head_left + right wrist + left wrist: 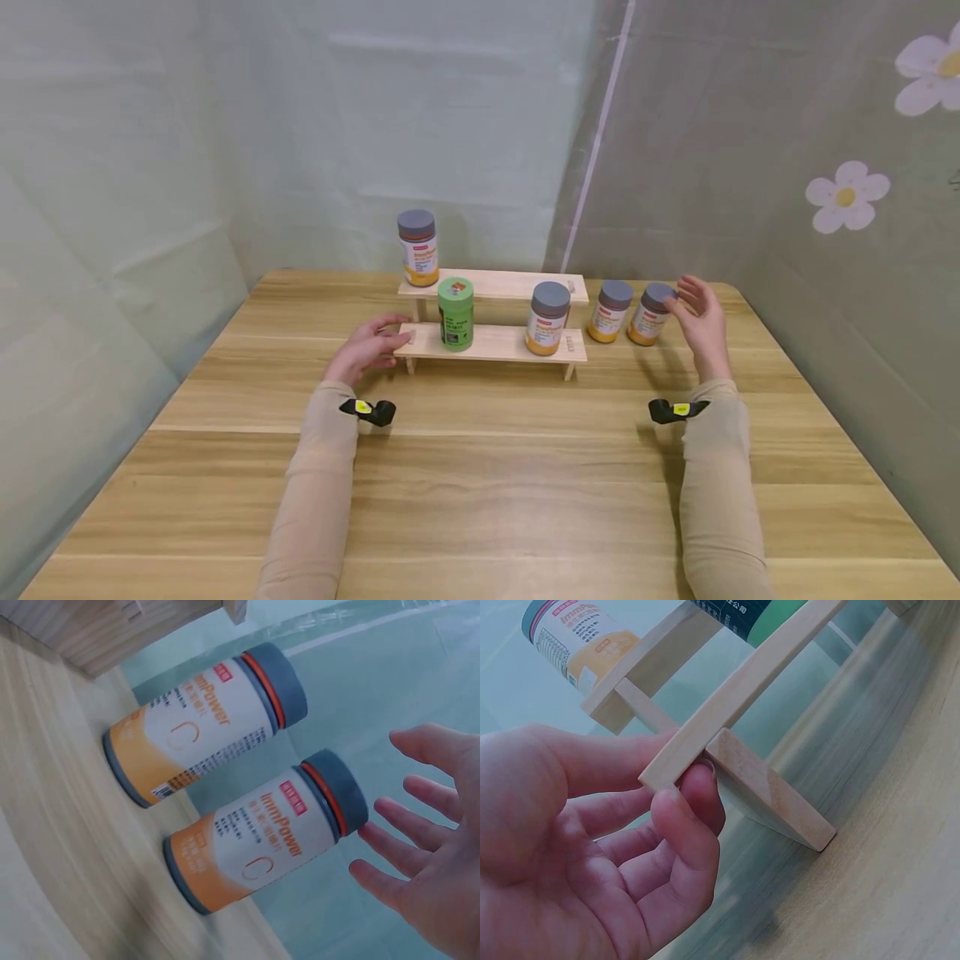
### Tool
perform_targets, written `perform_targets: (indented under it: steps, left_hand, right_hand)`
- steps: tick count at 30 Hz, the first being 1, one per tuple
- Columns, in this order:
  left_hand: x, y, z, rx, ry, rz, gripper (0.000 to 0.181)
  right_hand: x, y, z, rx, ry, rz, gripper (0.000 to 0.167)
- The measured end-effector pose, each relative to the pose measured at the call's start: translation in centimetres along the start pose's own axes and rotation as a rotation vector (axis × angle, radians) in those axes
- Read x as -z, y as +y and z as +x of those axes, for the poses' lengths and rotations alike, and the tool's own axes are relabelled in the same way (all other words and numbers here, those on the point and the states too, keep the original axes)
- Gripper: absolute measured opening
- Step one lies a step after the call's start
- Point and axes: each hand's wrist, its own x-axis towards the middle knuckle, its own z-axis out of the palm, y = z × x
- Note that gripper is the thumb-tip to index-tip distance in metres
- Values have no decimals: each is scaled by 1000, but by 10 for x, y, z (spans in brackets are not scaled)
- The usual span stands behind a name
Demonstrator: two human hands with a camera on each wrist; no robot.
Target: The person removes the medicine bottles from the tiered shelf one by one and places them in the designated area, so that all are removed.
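Note:
My left hand [366,348] pinches the left end of the lower board of a two-step wooden shelf [495,342]. In the left wrist view, thumb and fingertips close around the board [739,697] beside its leg. My right hand [705,325], fingers spread, is beside the lid of the rightmost supplement bottle [648,315]. The right wrist view has these fingers [405,825] loosely extended, holding nothing. Another white-and-orange bottle [611,312] stands just left of that one, on the table.
On the lower step stand a green bottle [456,315] and a grey-lidded supplement bottle [548,319]. A similar bottle [418,248] occupies the upper step's left end. Behind the wooden table [510,483] hangs a pale curtain [420,108].

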Motion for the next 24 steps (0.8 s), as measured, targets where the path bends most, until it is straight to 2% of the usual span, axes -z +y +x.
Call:
perform_targets:
  steps: [9,19,24]
  left_hand:
    - [-2,-1,0,-4,-4,-11,56]
    - [-2,0,0,-14,-3,-18,55]
    - [-1,1,-1,-10,-8,-8,57]
  right_hand:
    - [-3,-11,-3,37,-2,-37,58]
    - [-14,-18,-4,81,-58,-65,58]
    - [-16,-21,-6,78,-47,-79,57]
